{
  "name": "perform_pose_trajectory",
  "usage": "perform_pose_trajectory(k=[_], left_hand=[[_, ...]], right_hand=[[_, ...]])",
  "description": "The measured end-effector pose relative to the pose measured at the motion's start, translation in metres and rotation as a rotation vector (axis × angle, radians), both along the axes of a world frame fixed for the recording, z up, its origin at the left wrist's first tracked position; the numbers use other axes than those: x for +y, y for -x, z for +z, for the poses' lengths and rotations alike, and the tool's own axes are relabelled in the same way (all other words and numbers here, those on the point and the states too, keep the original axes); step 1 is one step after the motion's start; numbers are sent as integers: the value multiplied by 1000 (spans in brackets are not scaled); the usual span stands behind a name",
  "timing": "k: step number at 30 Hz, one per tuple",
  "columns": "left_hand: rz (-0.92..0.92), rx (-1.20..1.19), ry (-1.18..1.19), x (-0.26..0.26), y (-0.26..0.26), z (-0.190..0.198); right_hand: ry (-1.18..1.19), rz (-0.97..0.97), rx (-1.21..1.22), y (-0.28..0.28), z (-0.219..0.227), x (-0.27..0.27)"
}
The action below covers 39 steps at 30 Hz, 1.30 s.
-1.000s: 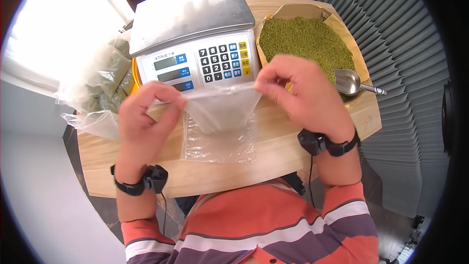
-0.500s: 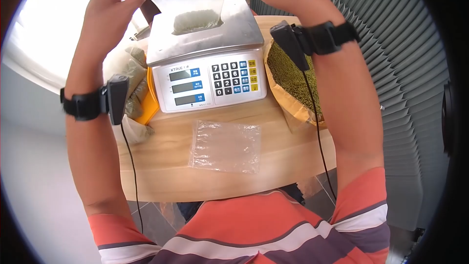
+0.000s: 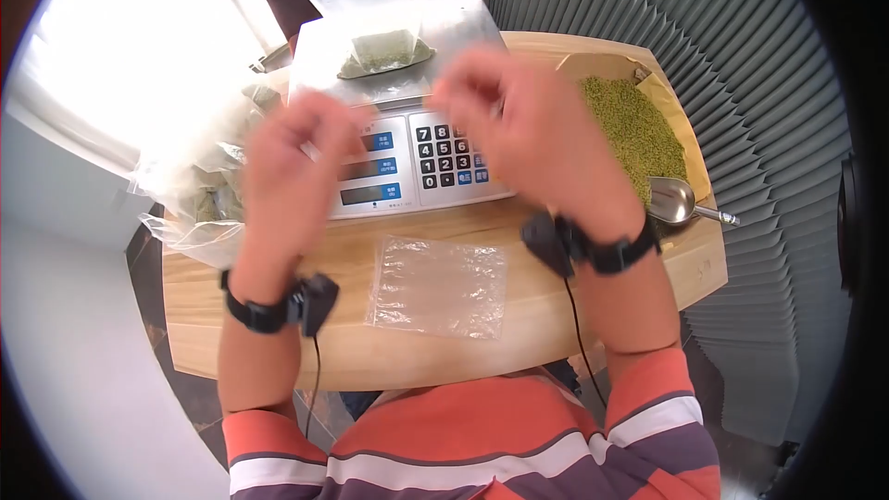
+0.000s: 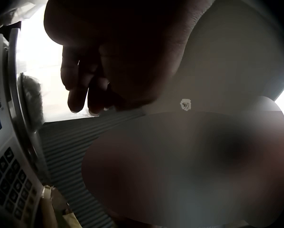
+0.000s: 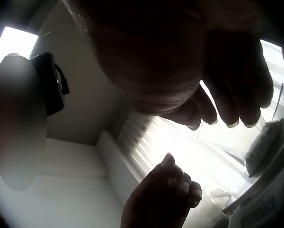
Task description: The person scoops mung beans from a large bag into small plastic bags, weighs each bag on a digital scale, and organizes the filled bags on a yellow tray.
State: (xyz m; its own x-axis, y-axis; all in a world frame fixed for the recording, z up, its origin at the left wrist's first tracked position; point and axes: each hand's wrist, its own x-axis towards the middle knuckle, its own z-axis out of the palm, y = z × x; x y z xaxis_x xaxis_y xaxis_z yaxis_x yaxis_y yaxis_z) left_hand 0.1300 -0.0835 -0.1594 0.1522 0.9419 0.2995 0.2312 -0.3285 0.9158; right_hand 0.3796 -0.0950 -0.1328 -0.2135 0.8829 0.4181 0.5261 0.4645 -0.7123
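Observation:
A clear zip bag with small green beans in its bottom stands on the steel pan of a white scale, its top upright and gaping. My left hand, blurred, hovers over the scale's displays with fingers loosely curled and nothing in them. Over the keypad hangs my right hand, likewise loosely curled and holding nothing. Both are apart from the bag, which also shows beyond the fingers in the right wrist view as a dark bulge. Flat on the table in front lies another clear bag, containing nothing.
At the right stands an open paper sack of green beans, with a metal scoop at its near edge. A plastic bag with several filled packets is left of the scale. Pleated grey curtain borders the right side.
Both hands carried the bean-filled bag by its top from above the table to the scale pan, let it go, and have drawn back toward the body. The flat bag stayed on the table.

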Motion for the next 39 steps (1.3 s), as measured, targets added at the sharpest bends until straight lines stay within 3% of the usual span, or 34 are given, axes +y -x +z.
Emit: perform_pose_trajectory(k=[1,3,4,6,10,14,18,25,39], left_hand=[[-148,121,139,-13,-2,-10],[-528,13,490,-18,4,-61],[-521,8,487,-20,6,-80],[-744,-28,677,-22,9,-106],[-773,7,753,-24,13,-117],[-752,8,779,-23,13,-115],[-711,180,622,-28,13,-111],[-610,77,647,-30,12,-122],[-607,72,676,-27,11,-121]], right_hand=[[62,87,-39,0,-19,-11],[184,256,-98,-1,-62,-27],[244,341,-119,0,-78,-33],[327,376,-122,2,-100,-42],[521,415,-149,1,-112,-42],[548,413,-119,-1,-127,-39],[335,377,-3,2,-144,-41],[217,345,52,5,-147,-42],[301,277,23,4,-146,-40]])
